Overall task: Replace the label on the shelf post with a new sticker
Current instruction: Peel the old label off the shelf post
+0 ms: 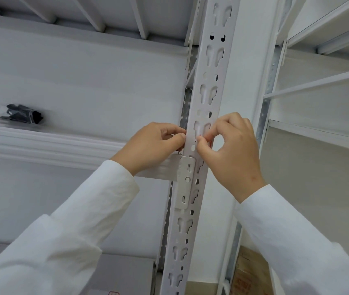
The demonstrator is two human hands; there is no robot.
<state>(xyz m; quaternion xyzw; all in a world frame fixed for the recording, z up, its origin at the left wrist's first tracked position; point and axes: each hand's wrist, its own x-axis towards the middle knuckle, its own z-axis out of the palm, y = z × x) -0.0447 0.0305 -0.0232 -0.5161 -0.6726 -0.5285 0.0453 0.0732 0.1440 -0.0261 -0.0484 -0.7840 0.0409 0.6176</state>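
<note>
A white slotted shelf post (206, 86) runs up the middle of the view. My right hand (231, 154) pinches a small label with red print (209, 142) against the post's right edge, thumb and forefinger closed on it. My left hand (154, 143) is curled at the post's left edge, thumb and forefinger pinched together on something thin and white; what it is I cannot make out. Most of the label is hidden by my fingers.
A white shelf beam (52, 145) joins the post by a bracket (185, 182) just below my hands. A black item in a clear bag (23, 117) lies on the left shelf. Grey box (124, 273) and brown carton (248, 273) sit below.
</note>
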